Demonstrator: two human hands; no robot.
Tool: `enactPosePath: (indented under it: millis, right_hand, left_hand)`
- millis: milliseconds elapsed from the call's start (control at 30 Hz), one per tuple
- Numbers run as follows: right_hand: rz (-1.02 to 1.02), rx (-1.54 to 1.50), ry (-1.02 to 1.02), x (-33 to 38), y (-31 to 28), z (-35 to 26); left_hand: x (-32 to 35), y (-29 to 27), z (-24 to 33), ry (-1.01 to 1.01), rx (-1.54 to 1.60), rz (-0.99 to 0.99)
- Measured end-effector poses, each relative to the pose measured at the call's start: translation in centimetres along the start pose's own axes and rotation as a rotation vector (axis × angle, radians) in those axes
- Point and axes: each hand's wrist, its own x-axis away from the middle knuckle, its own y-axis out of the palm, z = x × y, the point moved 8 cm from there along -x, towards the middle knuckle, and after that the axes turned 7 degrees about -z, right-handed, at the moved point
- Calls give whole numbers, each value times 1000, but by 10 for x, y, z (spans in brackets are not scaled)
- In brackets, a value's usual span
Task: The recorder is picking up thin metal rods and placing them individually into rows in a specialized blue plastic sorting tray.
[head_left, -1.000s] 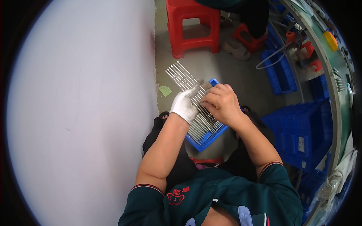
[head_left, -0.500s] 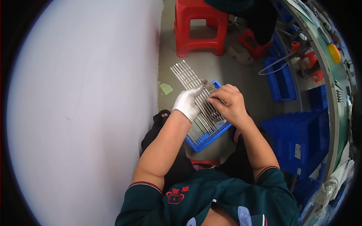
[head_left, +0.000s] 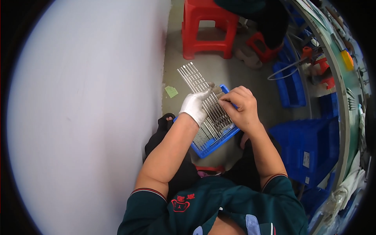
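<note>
Several slim shiny metal rods (head_left: 193,78) lie side by side, slanting, in my left hand (head_left: 194,105). It wears a white glove with greyish fingertips and is closed around them, thumb on top. My bare right hand (head_left: 242,109) is at the right edge of this bunch, thumb and forefinger pinched together. Whatever sits between those fingertips is too small to make out. Beneath both hands is a blue plastic tray (head_left: 213,150) holding many more metal rods (head_left: 202,136), partly covered by my left hand and the held bunch.
A white wall (head_left: 90,117) rises along the left. Ahead stands a red stool (head_left: 207,50), with another person's dark-clothed leg (head_left: 270,27) beside it. Blue crates (head_left: 301,145) are stacked at the right under a green-topped workbench (head_left: 354,129). A green paper scrap (head_left: 171,91) lies on the floor.
My right hand has shifted slightly to the right along with its pinch. The left hand keeps its hold on the rods, and the whole view has moved a little.
</note>
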Motion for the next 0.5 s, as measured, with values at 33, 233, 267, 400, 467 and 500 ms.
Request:
enactPosePath:
  millis: [33, 233, 267, 400, 467, 500]
  right_hand:
    - [-3, 2, -4, 2, 0, 3]
    - [-89, -19, 65, 3, 11, 14]
    - [-82, 3, 48, 3, 11, 13]
    - [-86, 116, -33, 0, 8, -2]
    - [-86, 156, -102, 0, 11, -11]
    - [-84, 198, -168, 0, 12, -17]
  left_hand:
    - [-1, 0, -1, 3, 4, -1]
    - [5, 7, 0, -3, 43, 22]
    - [6, 8, 0, -5, 44, 25]
    - [9, 9, 1, -10, 5, 57]
    - [7, 7, 0, -8, -1, 62]
    - [6, 7, 0, -10, -9, 66]
